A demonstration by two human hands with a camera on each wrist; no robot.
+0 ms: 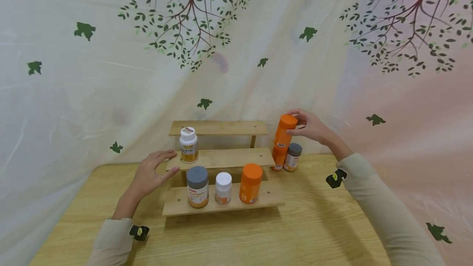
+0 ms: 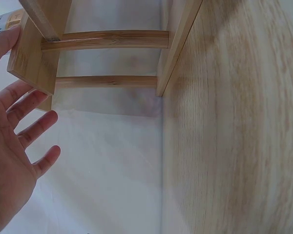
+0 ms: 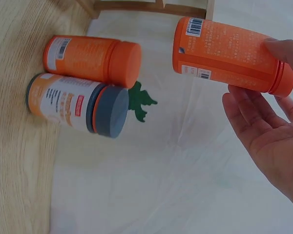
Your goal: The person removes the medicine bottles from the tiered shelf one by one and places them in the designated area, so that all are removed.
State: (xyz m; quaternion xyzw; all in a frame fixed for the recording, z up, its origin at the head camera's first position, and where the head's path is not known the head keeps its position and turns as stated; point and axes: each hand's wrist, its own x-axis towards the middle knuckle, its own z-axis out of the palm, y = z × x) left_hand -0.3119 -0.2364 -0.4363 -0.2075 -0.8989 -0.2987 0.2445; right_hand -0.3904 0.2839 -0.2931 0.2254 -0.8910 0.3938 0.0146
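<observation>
In the head view my right hand (image 1: 310, 127) holds an orange bottle (image 1: 283, 134) by its upper part, near the rack's right end. The right wrist view shows thumb and fingers on opposite sides of this bottle (image 3: 224, 56), its base raised off the table. Below it stand a second orange bottle (image 3: 83, 57) and a grey-lidded bottle (image 3: 68, 102), side by side. My left hand (image 1: 149, 174) grips the left end of the middle shelf of a wooden rack (image 1: 225, 158), thumb and fingers at opposite edges; ring and little fingers extend free in the left wrist view.
On the middle shelf stands a white-capped bottle (image 1: 189, 147). The lowest shelf carries a grey-lidded jar (image 1: 197, 190), a small white bottle (image 1: 223, 190) and an orange bottle (image 1: 250, 186). Behind the wooden table (image 1: 240, 241) hangs a pale curtain (image 1: 148, 85) with leaf prints.
</observation>
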